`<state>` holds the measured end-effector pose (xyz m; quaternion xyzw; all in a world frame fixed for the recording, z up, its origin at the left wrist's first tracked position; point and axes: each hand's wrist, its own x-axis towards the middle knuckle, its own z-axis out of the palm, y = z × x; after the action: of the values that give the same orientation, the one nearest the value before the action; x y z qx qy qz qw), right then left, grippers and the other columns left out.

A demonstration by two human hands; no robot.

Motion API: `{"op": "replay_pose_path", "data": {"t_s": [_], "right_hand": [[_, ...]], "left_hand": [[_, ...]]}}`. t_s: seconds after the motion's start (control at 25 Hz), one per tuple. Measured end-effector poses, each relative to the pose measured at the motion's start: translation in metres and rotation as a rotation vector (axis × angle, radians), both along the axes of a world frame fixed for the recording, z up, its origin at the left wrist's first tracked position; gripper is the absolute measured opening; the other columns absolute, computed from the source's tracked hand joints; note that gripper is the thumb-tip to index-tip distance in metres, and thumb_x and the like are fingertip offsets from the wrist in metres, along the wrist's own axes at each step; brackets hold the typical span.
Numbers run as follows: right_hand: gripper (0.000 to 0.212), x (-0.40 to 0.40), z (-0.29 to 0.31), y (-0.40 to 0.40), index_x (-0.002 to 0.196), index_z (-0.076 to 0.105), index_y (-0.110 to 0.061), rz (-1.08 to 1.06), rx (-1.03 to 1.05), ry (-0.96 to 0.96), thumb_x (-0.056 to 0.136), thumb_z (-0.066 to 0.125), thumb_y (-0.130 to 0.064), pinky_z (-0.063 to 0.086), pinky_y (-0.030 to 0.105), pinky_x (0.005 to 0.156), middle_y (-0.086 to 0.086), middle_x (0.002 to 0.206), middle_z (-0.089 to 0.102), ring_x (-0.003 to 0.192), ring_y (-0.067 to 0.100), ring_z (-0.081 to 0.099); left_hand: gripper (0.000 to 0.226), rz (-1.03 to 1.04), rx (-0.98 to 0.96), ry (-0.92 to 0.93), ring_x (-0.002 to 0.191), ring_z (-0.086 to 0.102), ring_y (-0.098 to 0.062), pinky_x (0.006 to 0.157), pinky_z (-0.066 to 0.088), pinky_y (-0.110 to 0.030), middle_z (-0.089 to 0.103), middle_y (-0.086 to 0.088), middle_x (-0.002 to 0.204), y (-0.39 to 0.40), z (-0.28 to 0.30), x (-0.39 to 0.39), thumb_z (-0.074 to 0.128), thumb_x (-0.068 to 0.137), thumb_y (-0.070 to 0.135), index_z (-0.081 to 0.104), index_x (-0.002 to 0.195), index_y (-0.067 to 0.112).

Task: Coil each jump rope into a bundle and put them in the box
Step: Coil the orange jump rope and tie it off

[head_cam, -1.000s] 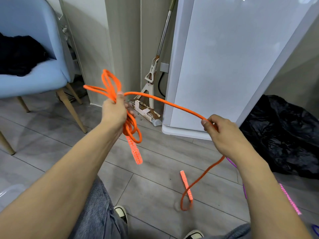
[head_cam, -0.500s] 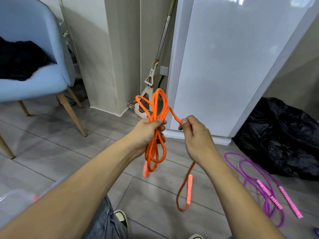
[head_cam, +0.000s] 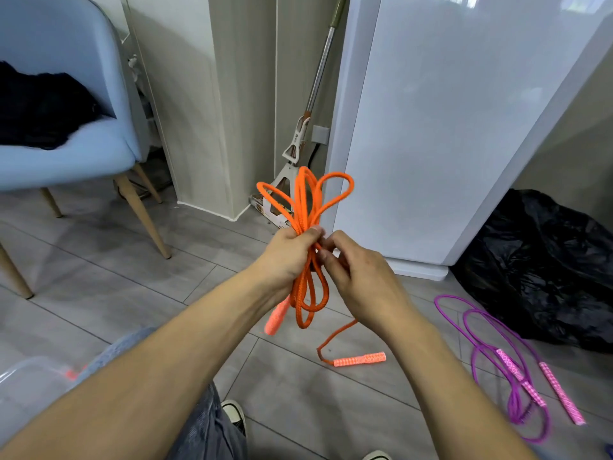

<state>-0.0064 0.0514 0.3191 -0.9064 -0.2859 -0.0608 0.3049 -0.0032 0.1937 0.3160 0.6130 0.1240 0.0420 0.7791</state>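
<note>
Orange braided jump rope [head_cam: 306, 260] is the thing I work on now, and most of it is gathered into loops. Going from the left, I see a clear plastic box [head_cam: 23, 383] at the low left edge, blurred, with something orange inside that I cannot identify. My left hand [head_cam: 287, 257] has its grip curled tight around the middle of the loops, which fan out above the fist and hang below it, with one orange patterned handle [head_cam: 275, 318] dangling there. My right hand [head_cam: 360, 277] pinches the free strand just beside the left fist. From it the tail drops to the grey tiled floor [head_cam: 99, 287], where the second orange handle [head_cam: 360, 359] lies. Further right, a purple jump rope with pink handles [head_cam: 517, 366] lies loose, not yet coiled.

I judge the step is finishing the first bundle. The next move calls for wrapping the tail around the loops while the left grip holds firm.
</note>
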Motion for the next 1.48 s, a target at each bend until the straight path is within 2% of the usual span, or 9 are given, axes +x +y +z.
{"op": "replay_pose_path", "data": {"t_s": [0.2, 0.32, 0.52, 0.6, 0.8, 1.0, 1.12, 1.28, 1.48], "right_hand": [[0.024, 0.008, 0.008, -0.015, 0.088, 0.061, -0.027, 0.061, -0.012, 0.209, 0.103, 0.046, -0.039, 0.029, 0.018, 0.052, -0.015, 0.059, 0.051, 0.057, 0.004, 0.045], [0.032, 0.011, 0.013, -0.027, 0.085, 0.068, -0.018, 0.169, 0.026, 0.471, 0.104, 0.048, -0.034, 0.030, 0.025, 0.054, -0.004, 0.058, 0.039, 0.053, 0.013, 0.034], [0.031, 0.015, 0.023, -0.060, 0.093, 0.072, -0.008, 0.167, -0.101, 0.797, 0.104, 0.050, -0.026, 0.036, 0.024, 0.053, 0.005, 0.064, 0.038, 0.053, 0.018, 0.037], [0.030, 0.019, 0.024, -0.072, 0.088, 0.074, -0.014, 0.096, -0.101, 0.747, 0.102, 0.053, -0.031, 0.036, 0.028, 0.055, 0.006, 0.066, 0.039, 0.055, 0.019, 0.037], [0.027, 0.025, 0.024, -0.067, 0.079, 0.070, -0.026, -0.043, 0.036, 0.341, 0.099, 0.056, -0.038, 0.029, 0.026, 0.052, -0.007, 0.055, 0.038, 0.047, 0.008, 0.031], [0.023, 0.011, 0.018, -0.030, 0.084, 0.066, -0.023, 0.041, 0.061, 0.234, 0.100, 0.055, -0.036, 0.034, 0.015, 0.052, -0.021, 0.056, 0.054, 0.052, 0.004, 0.044], [0.022, 0.011, 0.012, -0.018, 0.085, 0.065, -0.026, -0.011, 0.115, 0.173, 0.100, 0.054, -0.038, 0.036, 0.016, 0.054, -0.016, 0.067, 0.063, 0.062, 0.007, 0.053], [0.021, 0.012, 0.014, -0.022, 0.086, 0.066, -0.029, -0.091, 0.181, 0.169, 0.101, 0.054, -0.038, 0.037, 0.009, 0.055, -0.018, 0.068, 0.061, 0.065, -0.005, 0.057], [0.022, 0.012, 0.014, -0.022, 0.086, 0.069, -0.029, -0.047, 0.119, 0.243, 0.100, 0.055, -0.040, 0.045, 0.026, 0.061, -0.010, 0.073, 0.065, 0.064, 0.007, 0.055]], "left_hand": [[0.026, 0.230, -0.354, -0.094, 0.050, 0.058, -0.019, 0.059, 0.054, -0.033, 0.054, 0.000, 0.050, 0.030, 0.014, 0.017, 0.043, 0.103, 0.008, 0.051, 0.078, 0.008], [0.031, 0.290, -0.485, -0.100, 0.038, 0.053, -0.016, 0.050, 0.054, -0.028, 0.049, 0.000, 0.044, 0.045, 0.019, 0.019, 0.041, 0.103, 0.008, 0.047, 0.073, 0.008], [0.025, 0.354, -0.616, -0.073, 0.033, 0.038, -0.010, 0.039, 0.040, -0.017, 0.043, 0.002, 0.050, 0.071, 0.020, 0.025, 0.040, 0.101, 0.007, 0.045, 0.077, 0.012], [0.024, 0.332, -0.513, -0.065, 0.033, 0.033, -0.009, 0.038, 0.033, -0.016, 0.041, 0.003, 0.050, 0.076, 0.020, 0.025, 0.041, 0.100, 0.007, 0.045, 0.077, 0.013], [0.010, 0.044, 0.164, -0.011, 0.034, 0.028, -0.007, 0.038, 0.026, -0.015, 0.039, 0.000, 0.061, 0.045, 0.011, 0.016, 0.043, 0.104, 0.014, 0.048, 0.096, 0.012], [0.015, -0.241, 0.323, -0.087, 0.048, 0.032, -0.015, 0.046, 0.031, -0.026, 0.045, -0.012, 0.075, 0.015, 0.005, -0.001, 0.041, 0.105, 0.016, 0.047, 0.104, 0.003], [0.017, -0.315, 0.334, -0.060, 0.050, 0.036, -0.016, 0.047, 0.037, -0.027, 0.049, -0.003, 0.062, 0.004, 0.009, -0.008, 0.044, 0.104, 0.016, 0.051, 0.111, 0.002], [0.022, -0.454, 0.379, 0.022, 0.057, 0.046, -0.020, 0.054, 0.043, -0.032, 0.062, -0.015, 0.083, 0.007, 0.013, -0.011, 0.056, 0.090, 0.005, 0.056, 0.112, 0.001], [0.009, -0.479, 0.587, -0.045, 0.068, 0.055, -0.019, 0.066, 0.053, -0.035, 0.061, -0.010, 0.081, 0.008, 0.009, -0.014, 0.056, 0.093, 0.005, 0.058, 0.101, 0.004]]}}
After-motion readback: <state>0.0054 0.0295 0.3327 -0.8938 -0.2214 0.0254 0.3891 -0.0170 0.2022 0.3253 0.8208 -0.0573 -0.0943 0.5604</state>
